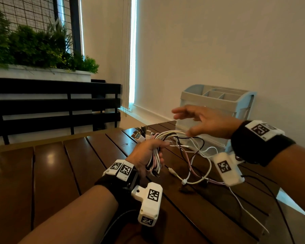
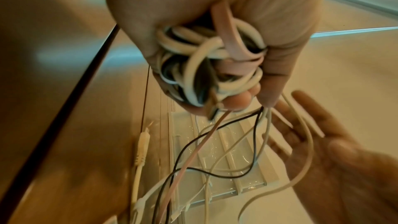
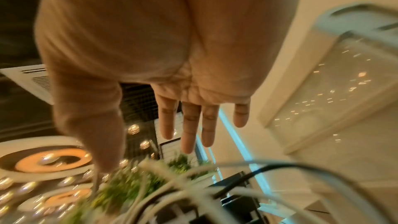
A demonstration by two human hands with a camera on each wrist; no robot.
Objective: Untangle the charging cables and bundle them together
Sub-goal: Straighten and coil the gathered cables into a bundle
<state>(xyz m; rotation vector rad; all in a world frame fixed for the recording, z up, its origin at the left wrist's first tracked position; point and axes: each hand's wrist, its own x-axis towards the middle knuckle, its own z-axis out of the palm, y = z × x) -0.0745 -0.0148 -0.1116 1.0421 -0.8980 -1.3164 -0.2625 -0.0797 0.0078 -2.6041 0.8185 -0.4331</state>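
The left hand [image 1: 146, 154] is curling its fingers and thumb around a gathered hank of white, pink and black charging cables [image 1: 154, 159], holding it just above the dark slatted wooden table [image 1: 60, 164]. In the left wrist view the coils are sitting loosely and unevenly inside the fist, with a flat pink cable [image 2: 228, 40] crossing over the white loops. A cluster of plug ends [image 1: 142, 133] is sticking out past the top of the fist.

The right hand [image 1: 206, 120] is hovering above the strands with its fingers [image 3: 189, 125] spread straight and holding nothing.

From the fist, the loose tails [image 1: 192, 155] are trailing down to the right, crossing each other, with a thin black cable [image 1: 200, 140] looping through the white ones before they are settling on the table. A pale blue and white plastic drawer organiser [image 1: 236, 103] is standing behind them by the wall.

The likely trouble is that pulling the tails while they are crossing this way could be tightening a knot rather than freeing it. The loose coils could also be slipping out of the left fist if the grip is easing. A sweeping right hand might be snagging a strand and dragging a connector off the table edge.
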